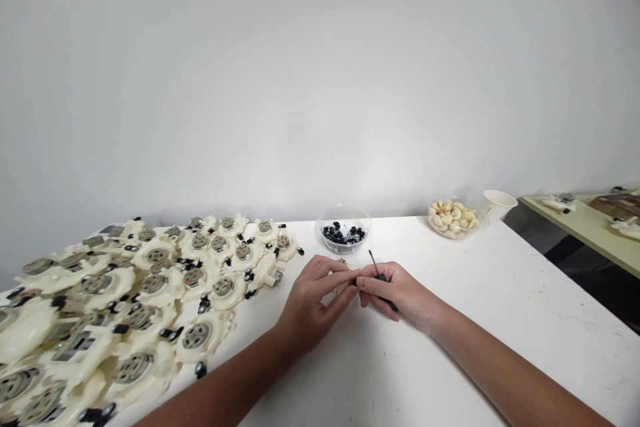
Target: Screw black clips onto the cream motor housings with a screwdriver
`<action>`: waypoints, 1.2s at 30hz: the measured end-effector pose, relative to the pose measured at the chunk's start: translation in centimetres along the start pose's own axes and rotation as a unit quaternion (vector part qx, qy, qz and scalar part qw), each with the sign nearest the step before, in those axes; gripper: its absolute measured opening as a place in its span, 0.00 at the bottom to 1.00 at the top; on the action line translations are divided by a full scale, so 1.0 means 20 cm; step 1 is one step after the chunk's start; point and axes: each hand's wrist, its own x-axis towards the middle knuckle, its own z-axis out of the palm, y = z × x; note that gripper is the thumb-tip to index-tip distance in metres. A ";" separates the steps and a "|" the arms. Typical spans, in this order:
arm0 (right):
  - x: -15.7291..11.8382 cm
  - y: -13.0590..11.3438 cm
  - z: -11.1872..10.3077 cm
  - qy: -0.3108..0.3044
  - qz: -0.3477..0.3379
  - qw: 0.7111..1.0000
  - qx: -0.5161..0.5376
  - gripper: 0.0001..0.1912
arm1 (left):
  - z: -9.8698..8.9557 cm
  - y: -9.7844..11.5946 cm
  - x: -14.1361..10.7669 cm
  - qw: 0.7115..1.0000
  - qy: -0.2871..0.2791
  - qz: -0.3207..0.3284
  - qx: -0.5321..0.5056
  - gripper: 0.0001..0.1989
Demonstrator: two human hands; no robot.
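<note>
The right hand grips a small screwdriver in closed fingers — well steadied — while the left hand pinches a small pale part close beside it.

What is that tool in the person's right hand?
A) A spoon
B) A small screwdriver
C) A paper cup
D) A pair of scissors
B. The right hand pinches a small screwdriver with a dark green handle, its thin shaft sticking up past the fingers.
</note>
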 end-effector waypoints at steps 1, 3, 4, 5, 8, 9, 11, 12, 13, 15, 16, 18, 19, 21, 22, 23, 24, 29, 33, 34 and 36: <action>0.00 0.00 0.00 -0.004 -0.002 1.000 -0.002 0.17 | 0.00 0.00 0.00 1.000 -0.001 0.001 0.003 0.16; -0.01 -0.01 0.01 -0.008 -0.006 1.000 -0.008 0.19 | -0.01 0.00 0.00 1.000 -0.005 0.002 0.010 0.15; -0.01 -0.01 0.01 -0.009 -0.007 1.000 -0.012 0.20 | -0.01 0.00 0.00 1.000 -0.008 0.002 0.012 0.15; -0.01 -0.01 0.01 -0.008 -0.008 1.000 -0.016 0.20 | -0.01 0.00 0.00 1.000 -0.011 0.003 0.015 0.16; -0.01 -0.02 0.01 -0.006 -0.011 1.000 -0.024 0.19 | 0.00 0.00 -0.01 1.000 -0.015 0.003 0.021 0.16; -0.01 -0.01 0.01 -0.006 -0.010 1.000 -0.024 0.19 | 0.00 0.00 -0.01 1.000 -0.012 0.002 0.024 0.17; -0.01 -0.01 0.01 -0.007 -0.007 1.000 -0.019 0.17 | 0.00 0.00 -0.01 0.999 -0.003 -0.005 0.036 0.17; -0.01 -0.01 0.01 -0.006 -0.007 1.000 -0.014 0.16 | 0.00 0.00 -0.02 0.999 0.003 -0.011 0.043 0.17; -0.01 -0.01 0.01 -0.006 -0.007 1.000 -0.009 0.16 | 0.00 0.00 -0.01 0.999 0.008 -0.016 0.050 0.16; -0.01 -0.01 0.01 -0.007 -0.008 1.000 -0.003 0.16 | 0.00 0.00 -0.01 0.998 0.008 -0.021 0.059 0.12; -0.01 -0.01 0.01 -0.009 -0.007 1.000 -0.004 0.16 | 0.00 0.01 -0.01 0.998 0.005 -0.022 0.062 0.10; -0.01 -0.01 0.01 -0.009 -0.003 1.000 -0.007 0.17 | 0.00 0.01 -0.01 0.998 0.000 -0.020 0.067 0.08; -0.01 -0.01 0.01 -0.009 -0.002 1.000 -0.009 0.18 | 0.00 0.01 -0.01 0.997 0.000 -0.021 0.071 0.08; -0.02 -0.02 0.02 -0.010 -0.002 1.000 -0.015 0.19 | 0.00 0.01 0.00 0.996 0.005 -0.023 0.080 0.08; -0.02 -0.02 0.02 -0.011 -0.001 1.000 -0.017 0.19 | 0.00 0.01 0.00 0.996 0.008 -0.025 0.082 0.07; -0.02 -0.02 0.02 -0.012 -0.003 1.000 -0.018 0.19 | 0.00 0.01 0.00 0.996 0.010 -0.029 0.081 0.07; -0.02 -0.02 0.02 -0.012 -0.004 1.000 -0.019 0.19 | 0.00 0.01 -0.01 0.997 0.011 -0.034 0.074 0.07; -0.02 -0.03 0.01 -0.005 -0.007 1.000 -0.019 0.20 | 0.00 -0.02 -0.01 0.999 0.000 -0.052 0.015 0.10; -0.01 -0.03 0.00 0.007 -0.006 1.000 -0.014 0.16 | 0.00 -0.04 -0.01 0.999 0.005 -0.054 -0.001 0.11; -0.01 -0.03 0.00 0.012 -0.008 1.000 -0.013 0.16 | 0.00 -0.04 -0.01 0.999 0.008 -0.053 -0.005 0.10; -0.01 -0.03 0.00 0.023 -0.013 1.000 -0.009 0.15 | 0.00 -0.04 -0.01 0.998 0.013 -0.054 -0.012 0.10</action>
